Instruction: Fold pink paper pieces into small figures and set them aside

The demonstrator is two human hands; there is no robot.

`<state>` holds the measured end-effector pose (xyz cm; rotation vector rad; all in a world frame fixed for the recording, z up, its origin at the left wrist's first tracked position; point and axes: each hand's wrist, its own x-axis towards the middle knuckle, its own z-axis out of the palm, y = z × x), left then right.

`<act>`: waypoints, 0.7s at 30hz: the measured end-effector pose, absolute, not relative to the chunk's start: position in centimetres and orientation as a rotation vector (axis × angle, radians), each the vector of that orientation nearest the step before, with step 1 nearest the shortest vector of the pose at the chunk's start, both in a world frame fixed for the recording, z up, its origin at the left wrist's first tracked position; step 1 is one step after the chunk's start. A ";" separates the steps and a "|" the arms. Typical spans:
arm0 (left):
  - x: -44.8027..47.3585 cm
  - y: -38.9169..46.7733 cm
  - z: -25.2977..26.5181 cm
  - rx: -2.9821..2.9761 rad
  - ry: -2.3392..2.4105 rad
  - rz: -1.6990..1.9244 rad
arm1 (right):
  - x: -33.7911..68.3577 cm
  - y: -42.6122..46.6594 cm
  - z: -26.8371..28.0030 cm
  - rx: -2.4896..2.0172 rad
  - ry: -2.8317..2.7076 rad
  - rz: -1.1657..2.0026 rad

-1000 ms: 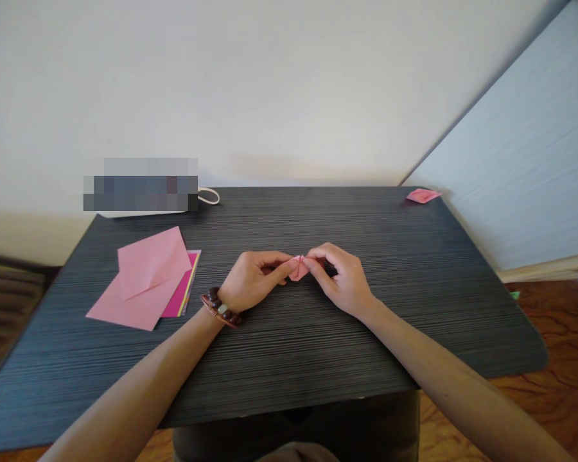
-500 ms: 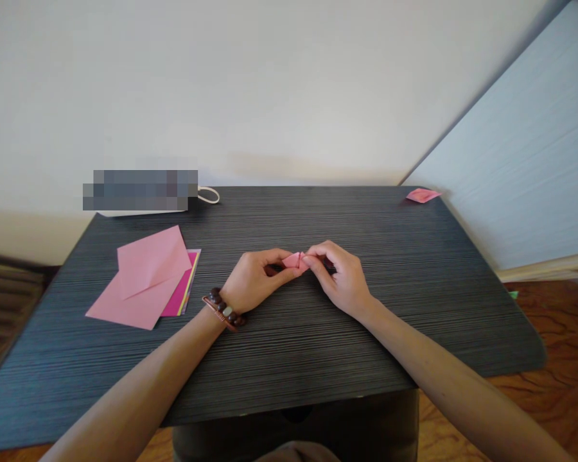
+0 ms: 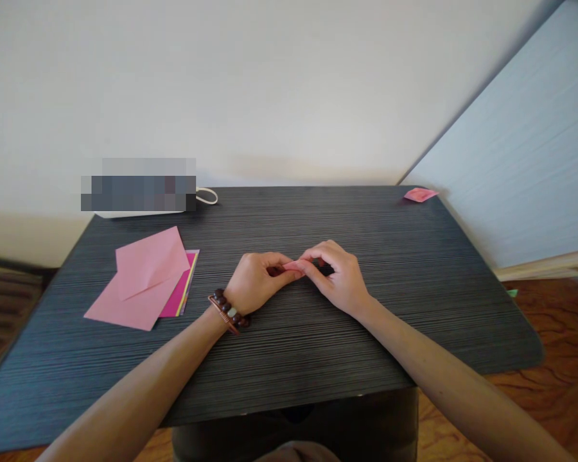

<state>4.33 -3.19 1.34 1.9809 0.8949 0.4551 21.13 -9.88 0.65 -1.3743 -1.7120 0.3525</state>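
A small piece of folded pink paper [image 3: 293,265] is pinched between my two hands, above the middle of the dark table. My left hand [image 3: 259,279], with a beaded bracelet at the wrist, grips its left end between thumb and fingers. At the other end, the thumb and fingertips of my right hand [image 3: 336,273] close on it. Most of the paper is covered by my fingers, so its folds hardly show.
Pink paper sheets [image 3: 135,289] lie on the table's left side, over magenta and other coloured sheets [image 3: 176,298]. Behind them stands a blurred-out object [image 3: 142,192] with a white loop [image 3: 208,195]. A folded pink paper piece [image 3: 420,194] rests at the far right corner.
My fingertips have come closer together and cover more of the folded pink paper, which showed a pointed shape before. The paper sheets have not been moved.
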 end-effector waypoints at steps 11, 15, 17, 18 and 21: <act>4.4 -3.0 1.3 1.838 0.861 0.472 | 21.3 -9.6 0.5 -1.421 -1.634 0.446; 4.2 -2.8 1.5 1.779 0.813 0.465 | 21.3 -9.6 0.6 -1.422 -1.626 0.455; 4.2 -2.8 1.5 1.779 0.785 0.455 | 21.3 -9.7 0.6 -1.423 -1.632 0.462; 4.2 -2.7 1.4 1.787 0.778 0.450 | 21.3 -9.7 0.6 -1.422 -1.637 0.471; 4.2 -2.7 1.3 1.788 0.776 0.456 | 21.4 -9.7 0.6 -1.409 -1.638 0.500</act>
